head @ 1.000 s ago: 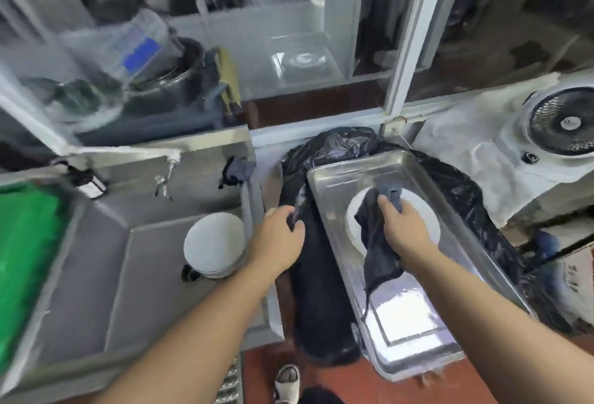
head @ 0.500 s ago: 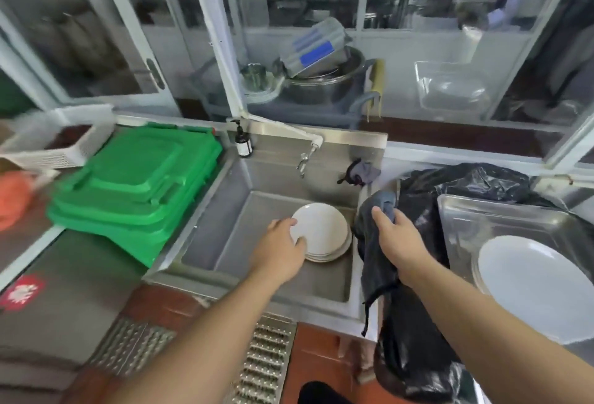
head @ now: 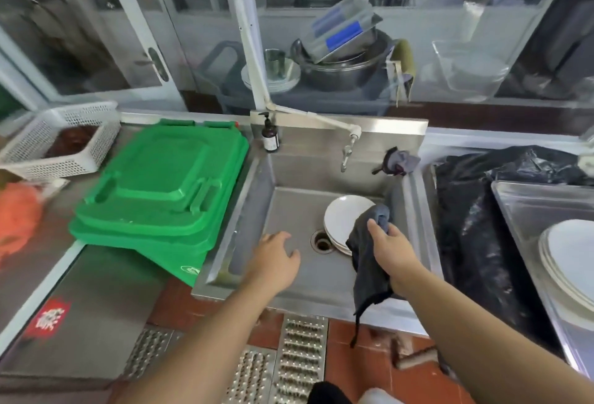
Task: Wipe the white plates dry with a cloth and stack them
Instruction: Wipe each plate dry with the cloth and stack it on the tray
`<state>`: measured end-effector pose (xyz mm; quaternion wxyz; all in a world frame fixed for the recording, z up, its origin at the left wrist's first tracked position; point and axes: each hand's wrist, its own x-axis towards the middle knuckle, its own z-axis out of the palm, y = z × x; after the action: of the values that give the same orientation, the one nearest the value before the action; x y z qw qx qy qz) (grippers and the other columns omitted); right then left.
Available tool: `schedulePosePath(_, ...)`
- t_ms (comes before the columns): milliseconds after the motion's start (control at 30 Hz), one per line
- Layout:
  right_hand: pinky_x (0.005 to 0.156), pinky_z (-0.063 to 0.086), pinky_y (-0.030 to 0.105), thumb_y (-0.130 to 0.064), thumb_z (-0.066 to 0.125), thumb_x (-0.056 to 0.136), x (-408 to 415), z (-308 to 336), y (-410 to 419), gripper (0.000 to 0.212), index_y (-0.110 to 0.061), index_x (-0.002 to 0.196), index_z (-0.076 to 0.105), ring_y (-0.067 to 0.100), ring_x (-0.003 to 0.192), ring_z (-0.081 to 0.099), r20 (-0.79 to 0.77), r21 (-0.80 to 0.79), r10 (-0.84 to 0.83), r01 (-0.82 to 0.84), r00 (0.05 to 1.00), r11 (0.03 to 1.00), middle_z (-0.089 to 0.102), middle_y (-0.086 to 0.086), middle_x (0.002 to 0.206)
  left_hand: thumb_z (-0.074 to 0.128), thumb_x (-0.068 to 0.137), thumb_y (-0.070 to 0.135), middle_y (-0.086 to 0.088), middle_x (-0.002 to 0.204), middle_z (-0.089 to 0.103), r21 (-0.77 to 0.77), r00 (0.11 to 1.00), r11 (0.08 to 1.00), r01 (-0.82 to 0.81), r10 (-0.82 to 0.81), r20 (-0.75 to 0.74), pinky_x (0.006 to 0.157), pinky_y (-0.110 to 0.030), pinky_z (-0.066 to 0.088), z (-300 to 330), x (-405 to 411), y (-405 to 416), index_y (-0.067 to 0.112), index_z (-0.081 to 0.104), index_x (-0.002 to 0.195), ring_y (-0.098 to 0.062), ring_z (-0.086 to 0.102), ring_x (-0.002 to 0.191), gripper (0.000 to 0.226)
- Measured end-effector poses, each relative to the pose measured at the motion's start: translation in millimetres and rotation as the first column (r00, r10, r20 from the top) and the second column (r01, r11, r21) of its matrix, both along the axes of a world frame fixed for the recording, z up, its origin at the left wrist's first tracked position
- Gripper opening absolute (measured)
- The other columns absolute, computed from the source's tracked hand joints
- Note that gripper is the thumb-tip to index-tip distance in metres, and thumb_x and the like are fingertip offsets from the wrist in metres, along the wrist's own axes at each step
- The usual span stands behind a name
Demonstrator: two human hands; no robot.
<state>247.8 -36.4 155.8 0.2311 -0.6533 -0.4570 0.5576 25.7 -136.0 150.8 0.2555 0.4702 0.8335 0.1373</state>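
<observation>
The left hand [head: 275, 259] hangs over the steel sink [head: 289, 210] with its fingers loosely spread and a little bent, holding nothing; whether the tips touch the sink floor cannot be told. Left of that hand, past the sink wall, a stack of green plastic lids [head: 160, 191] lies on the counter, with a white perforated basket [head: 61, 140] farther left and behind. Just right of the left fingertips sits the drain [head: 321, 242], and touching its far side a short stack of white plates [head: 342, 218] rests on the sink floor. The right hand [head: 389, 251] is curled round a dark grey cloth [head: 366, 259], thumb on top, the bunched upper end of the cloth overlapping the right edge of that stack while the loose end dangles below the wrist. Behind both hands are the tap [head: 347, 151] and a brown pump bottle [head: 270, 138]. Right of the right hand, a black plastic bag [head: 472, 226] lies between the sink and a metal tray [head: 527, 207], which holds another stack of white plates [head: 572, 259].
</observation>
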Motion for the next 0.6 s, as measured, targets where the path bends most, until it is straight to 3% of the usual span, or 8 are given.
schedulePosePath(67, 0.102, 0.054, 0.05, -0.06, 0.049, 0.102, -3.4, -7.7, 5.1, 0.06, -0.022, 0.148, 0.052, 0.033, 0.115, 0.064, 0.032, -0.014, -0.016, 0.017, 0.999, 1.0, 0.067, 0.008, 0.129, 0.054, 0.102, 0.044, 0.002, 0.159, 0.046, -0.03, 1.0, 0.999, 0.028, -0.028, -0.012, 0.094, -0.047, 0.06, -10.3, -7.5, 5.8, 0.032, 0.048, 0.152, -0.027, 0.07, 0.111, 0.052)
schedulePosePath(167, 0.075, 0.052, 0.035, -0.058, 0.046, 0.104, -3.5, -18.9, 19.1, 0.048, -0.022, 0.132, 0.058, 0.021, 0.095, 0.064, 0.095, -0.005, -0.01, 0.011, 0.995, 1.0, 0.068, 0.001, 0.105, 0.053, 0.101, 0.046, 0.002, 0.158, 0.048, -0.059, 0.997, 0.996, 0.072, -0.074, -0.035, 0.096, -0.046, 0.058, -25.5, -14.4, 20.8, 0.032, 0.048, 0.153, -0.027, 0.068, 0.115, 0.054)
schedulePosePath(233, 0.068, 0.047, 0.033, -0.055, 0.045, 0.104, -1.4, -27.9, 33.7, 0.041, -0.02, 0.118, 0.061, 0.017, 0.087, 0.062, 0.143, 0.009, 0.008, -0.01, 0.99, 1.0, 0.067, -0.001, 0.096, 0.053, 0.1, 0.047, 0.003, 0.158, 0.048, -0.087, 0.993, 0.991, 0.101, -0.106, -0.054, 0.099, -0.044, 0.056, -35.5, -18.7, 34.7, 0.032, 0.048, 0.154, -0.026, 0.065, 0.122, 0.056)
schedulePosePath(467, 0.084, 0.046, 0.039, -0.051, 0.047, 0.106, 8.4, -63.8, 97.6, 0.035, -0.019, 0.11, 0.058, 0.022, 0.09, 0.06, 0.271, -0.024, 0.106, -0.103, 0.957, 0.994, 0.065, -0.002, 0.093, 0.054, 0.1, 0.04, -0.001, 0.155, 0.052, -0.22, 0.991, 0.969, 0.109, -0.122, -0.046, 0.105, -0.043, 0.054, -62.5, -31.2, 90.2, 0.028, 0.051, 0.152, -0.028, 0.061, 0.129, 0.054)
schedulePosePath(600, 0.091, 0.047, 0.041, -0.051, 0.046, 0.106, 14.3, -89.4, 129.0, 0.042, -0.013, 0.119, 0.058, 0.034, 0.106, 0.061, 0.304, -0.1, 0.142, -0.116, 0.942, 0.988, 0.067, 0.011, 0.111, 0.056, 0.098, 0.039, -0.004, 0.151, 0.054, -0.293, 0.997, 0.953, 0.077, -0.083, -0.006, 0.108, -0.044, 0.052, -84.7, -34.0, 121.2, 0.027, 0.055, 0.148, -0.031, 0.06, 0.13, 0.051)
